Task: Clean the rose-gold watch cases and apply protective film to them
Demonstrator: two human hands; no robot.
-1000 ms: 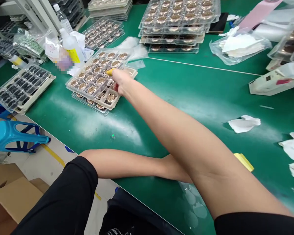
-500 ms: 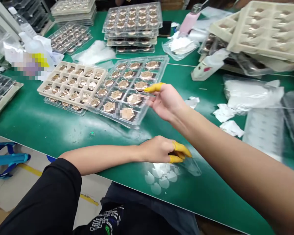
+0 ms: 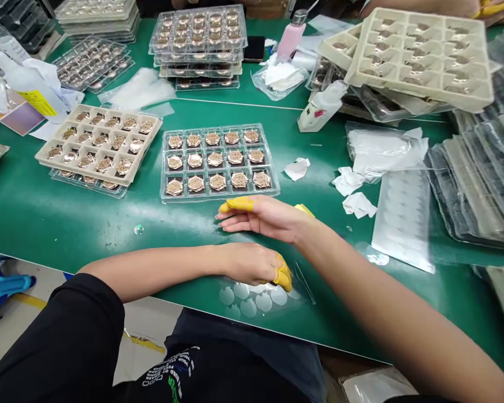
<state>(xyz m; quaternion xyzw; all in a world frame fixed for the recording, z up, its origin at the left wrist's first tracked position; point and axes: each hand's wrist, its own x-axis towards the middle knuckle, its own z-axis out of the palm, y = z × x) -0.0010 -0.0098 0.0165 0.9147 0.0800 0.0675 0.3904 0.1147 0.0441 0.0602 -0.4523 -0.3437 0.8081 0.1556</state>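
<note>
Currently, right hand (image 3: 269,219) is just off the near edge of the clear tray (image 3: 201,197); fingers stretched out, thumb apart. Left hand (image 3: 254,266) bent down over clear discs (image 3: 264,301); can't tell if its fingers grip any. Clear tray lies flat on bench (image 3: 176,229), watch cases (image 3: 215,160) in three rows of five. Beige tray (image 3: 82,172) left of it.

Partly covered, partly cropped
The left hand (image 3: 252,265) obscures some round films (image 3: 248,308); the right hand (image 3: 269,218) partly hides a yellow piece (image 3: 304,210); the left edge cuts a blue stool (image 3: 9,284).
</note>
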